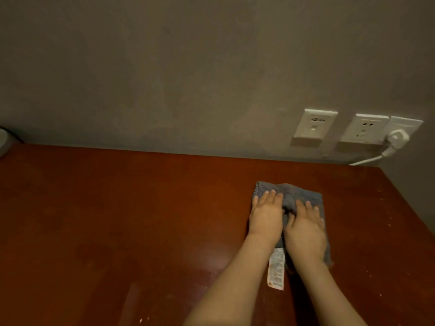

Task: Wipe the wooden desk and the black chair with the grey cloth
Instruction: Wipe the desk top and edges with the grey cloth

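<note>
Now the left hand (267,217) and right hand (306,229) are pressing the cloth (294,191) flat, fingers (273,195) straight and gripping nothing, toward the table's (117,220) right rear. Pressing evenly in overlapping strokes is probably serving best, reaching the speckled right edge.

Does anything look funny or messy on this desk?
A little. The grey cloth is bunched between the left hand and right hand, its white label sticking out toward the wrists. The wooden desk has pale specks on its right side.
</note>
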A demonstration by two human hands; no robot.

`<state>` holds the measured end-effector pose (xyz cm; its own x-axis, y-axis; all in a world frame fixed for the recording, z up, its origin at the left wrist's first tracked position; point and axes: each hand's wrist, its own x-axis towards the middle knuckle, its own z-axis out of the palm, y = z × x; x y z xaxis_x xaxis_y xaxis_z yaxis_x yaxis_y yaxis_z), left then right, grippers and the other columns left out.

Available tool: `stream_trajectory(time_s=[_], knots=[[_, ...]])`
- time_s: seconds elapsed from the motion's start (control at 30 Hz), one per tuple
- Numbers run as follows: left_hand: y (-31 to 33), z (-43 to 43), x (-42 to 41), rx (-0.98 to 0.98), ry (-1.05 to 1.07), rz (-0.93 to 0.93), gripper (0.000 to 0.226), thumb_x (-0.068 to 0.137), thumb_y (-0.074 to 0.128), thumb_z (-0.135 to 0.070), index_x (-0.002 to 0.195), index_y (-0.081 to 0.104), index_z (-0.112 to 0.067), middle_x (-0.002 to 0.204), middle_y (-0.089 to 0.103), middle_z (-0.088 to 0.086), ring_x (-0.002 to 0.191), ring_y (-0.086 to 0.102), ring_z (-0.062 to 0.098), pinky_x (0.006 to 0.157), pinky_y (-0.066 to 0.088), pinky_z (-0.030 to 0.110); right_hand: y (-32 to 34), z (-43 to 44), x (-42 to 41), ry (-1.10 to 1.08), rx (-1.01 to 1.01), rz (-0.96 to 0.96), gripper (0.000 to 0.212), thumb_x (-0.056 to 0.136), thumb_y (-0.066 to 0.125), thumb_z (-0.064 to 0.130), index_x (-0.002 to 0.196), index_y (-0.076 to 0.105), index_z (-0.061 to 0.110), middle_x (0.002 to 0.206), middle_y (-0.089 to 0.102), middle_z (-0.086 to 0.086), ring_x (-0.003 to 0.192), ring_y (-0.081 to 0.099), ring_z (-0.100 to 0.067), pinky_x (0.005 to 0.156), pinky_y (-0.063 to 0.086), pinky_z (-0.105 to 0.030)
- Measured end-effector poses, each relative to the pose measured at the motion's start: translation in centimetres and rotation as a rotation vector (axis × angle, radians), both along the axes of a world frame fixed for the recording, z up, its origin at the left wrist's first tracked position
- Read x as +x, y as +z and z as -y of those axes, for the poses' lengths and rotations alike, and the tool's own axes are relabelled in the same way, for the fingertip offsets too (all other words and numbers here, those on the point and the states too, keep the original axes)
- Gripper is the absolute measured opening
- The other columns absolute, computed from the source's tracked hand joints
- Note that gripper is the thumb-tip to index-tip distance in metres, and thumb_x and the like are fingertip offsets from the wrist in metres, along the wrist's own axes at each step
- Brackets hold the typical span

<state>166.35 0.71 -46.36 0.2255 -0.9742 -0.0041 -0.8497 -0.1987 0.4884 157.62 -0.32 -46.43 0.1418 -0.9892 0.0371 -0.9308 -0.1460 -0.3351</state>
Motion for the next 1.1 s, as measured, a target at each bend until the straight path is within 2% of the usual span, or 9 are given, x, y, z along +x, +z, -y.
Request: stream_trajectory(time_s=[0.23,0.3,0.4,0.57,0.7,0.77,0.9,0.97,1.1], knots=[[0.1,-6.0,0.5,0.019,0.023,0.093,0.051,0.100,0.035,-0.014,0.148,0.021,-0.011,0.157,0.017,0.007,0.146,0.014,0.018,0.118,0.005,0.035,0.3,-5.1,-0.2,0.152,0.050,0.075,0.053,0.096,0.045,0.027,0.145,0.034,0.010,0.154,0.025,-0.011,0.145,0.015,-0.025,0.117,0.009,-0.035],[0.3,-7.7,0.5,0.021,0.053,0.105,0.049,0.095,0.043,-0.012,0.143,0.035,-0.007,0.151,0.033,0.011,0.141,0.030,0.019,0.116,0.019,0.035,0.3,-6.3,-0.4,0.191,0.046,0.113,0.051,0.094,0.045,0.026,0.142,0.039,0.007,0.152,0.031,-0.012,0.144,0.020,-0.026,0.117,0.012,-0.037],[0.0,-10.4,0.6,0.044,0.064,0.111,0.037,0.065,0.053,-0.023,0.092,0.076,-0.015,0.097,0.074,0.001,0.090,0.071,0.010,0.075,0.056,0.026,0.2,-8.8,-0.8,0.241,0.058,0.166,0.048,0.091,0.051,0.015,0.137,0.045,0.004,0.147,0.039,-0.013,0.142,0.025,-0.027,0.116,0.014,-0.036],[1.8,-13.6,0.9,0.050,0.056,0.227,0.039,0.065,0.039,-0.030,0.077,0.075,-0.022,0.074,0.073,-0.012,0.070,0.070,0.000,0.061,0.052,0.014,0.5,-11.0,-0.8,0.260,0.055,0.236,0.046,0.091,0.050,0.003,0.137,0.045,0.003,0.144,0.044,-0.014,0.141,0.029,-0.026,0.115,0.017,-0.034],[3.7,-10.5,2.8,0.019,0.008,0.280,0.041,0.066,0.037,-0.026,0.079,0.076,-0.017,0.077,0.073,-0.007,0.077,0.072,0.008,0.068,0.056,0.022,1.2,-9.1,2.2,0.113,0.011,0.487,0.043,0.091,0.048,0.000,0.134,0.048,0.002,0.139,0.048,-0.016,0.133,0.040,-0.030,0.110,0.030,-0.038],[4.6,-9.5,4.5,0.019,0.058,0.280,0.035,0.070,0.045,-0.022,0.087,0.075,-0.014,0.084,0.073,0.000,0.085,0.072,0.014,0.071,0.055,0.023,1.5,-7.6,4.2,0.177,0.054,0.433,0.045,0.095,0.045,0.006,0.139,0.042,0.005,0.146,0.040,-0.014,0.139,0.031,-0.029,0.114,0.024,-0.040],[2.5,-10.4,8.0,0.160,0.103,0.223,0.045,0.101,0.030,-0.014,0.145,0.026,-0.006,0.151,0.031,0.011,0.143,0.021,0.023,0.112,0.023,0.032,0.9,-6.4,6.5,0.362,0.090,0.210,0.048,0.099,0.041,0.016,0.147,0.031,0.015,0.155,0.024,-0.006,0.146,0.013,-0.021,0.117,0.007,-0.030],[2.0,-11.9,9.1,0.177,0.131,0.186,0.044,0.102,0.031,-0.018,0.144,0.025,-0.009,0.152,0.030,0.010,0.144,0.018,0.021,0.110,0.026,0.033,1.0,-7.1,7.1,0.430,0.113,0.229,0.047,0.099,0.043,0.016,0.145,0.035,0.016,0.154,0.028,-0.004,0.145,0.015,-0.019,0.117,0.011,-0.030],[2.8,-16.2,10.9,0.207,0.197,0.227,0.032,0.101,0.034,-0.022,0.131,0.037,-0.011,0.137,0.047,0.009,0.131,0.041,0.027,0.091,0.043,0.039,1.3,-10.3,8.7,0.565,0.184,0.253,0.045,0.099,0.044,0.017,0.144,0.038,0.017,0.153,0.031,-0.002,0.144,0.018,-0.018,0.117,0.013,-0.030]])
